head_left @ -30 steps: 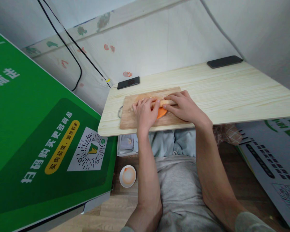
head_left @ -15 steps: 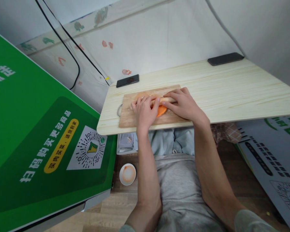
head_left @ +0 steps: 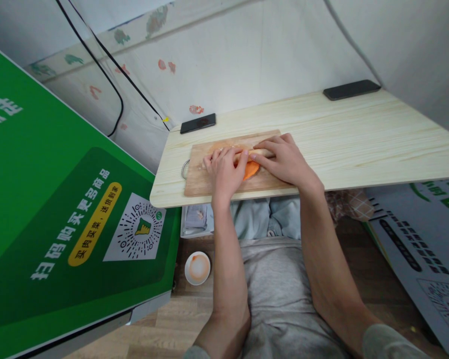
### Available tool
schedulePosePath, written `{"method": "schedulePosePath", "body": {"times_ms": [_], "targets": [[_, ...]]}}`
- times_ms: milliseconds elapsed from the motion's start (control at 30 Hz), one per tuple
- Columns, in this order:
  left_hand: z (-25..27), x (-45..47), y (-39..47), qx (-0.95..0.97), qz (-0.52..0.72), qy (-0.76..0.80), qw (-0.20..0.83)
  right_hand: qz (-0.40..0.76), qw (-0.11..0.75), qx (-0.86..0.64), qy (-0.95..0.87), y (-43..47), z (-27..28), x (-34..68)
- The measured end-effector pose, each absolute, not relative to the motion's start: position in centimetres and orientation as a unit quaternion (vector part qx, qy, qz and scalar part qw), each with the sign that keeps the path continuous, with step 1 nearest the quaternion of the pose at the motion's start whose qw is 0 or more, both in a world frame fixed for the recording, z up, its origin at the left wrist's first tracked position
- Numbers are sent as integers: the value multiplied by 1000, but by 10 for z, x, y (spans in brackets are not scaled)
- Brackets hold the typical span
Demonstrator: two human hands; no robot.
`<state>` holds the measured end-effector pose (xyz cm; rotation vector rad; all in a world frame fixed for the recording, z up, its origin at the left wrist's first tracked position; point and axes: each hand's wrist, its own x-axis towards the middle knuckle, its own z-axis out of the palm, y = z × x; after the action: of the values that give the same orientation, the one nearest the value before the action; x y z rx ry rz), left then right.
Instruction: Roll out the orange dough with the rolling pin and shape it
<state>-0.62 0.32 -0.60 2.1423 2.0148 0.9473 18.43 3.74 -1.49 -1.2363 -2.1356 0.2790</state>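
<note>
My left hand (head_left: 226, 170) is closed over the left part of a pale wooden rolling pin (head_left: 261, 152), fingers curled across it. At the pin's right end, my right hand (head_left: 285, 159) wraps its fingers and thumb around the wood. Flat orange dough (head_left: 252, 170) lies under the pin, its near edge showing between my hands. Both rest on a wooden cutting board (head_left: 198, 183), which has a metal ring handle at its left end. Flour-like white specks and orange traces mark the board. My fingers hide much of the pin and part of the dough.
The board lies on a narrow light wood table (head_left: 359, 134) against the wall. Two dark phones, one left (head_left: 198, 123) and one right (head_left: 351, 89), lie along its back. Below stands a white bowl (head_left: 197, 268). A green panel (head_left: 30, 199) flanks the left side.
The view has shifted very slightly. My hands keep the same hold on the rolling pin, and the dough looks the same.
</note>
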Motion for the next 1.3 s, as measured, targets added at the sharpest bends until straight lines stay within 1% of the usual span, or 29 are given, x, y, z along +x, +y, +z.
{"method": "schedulePosePath", "body": {"times_ms": [433,667,1300], "targets": [[-7,-6,4,696,304,650,29,111,322,-477,-810,39,-15,183],[-7,-6,4,695,300,652,26,96,314,-476,-816,41,-16,184],[-4,-6,2,694,302,653,29,100,326,-475,-811,43,-16,183]]}}
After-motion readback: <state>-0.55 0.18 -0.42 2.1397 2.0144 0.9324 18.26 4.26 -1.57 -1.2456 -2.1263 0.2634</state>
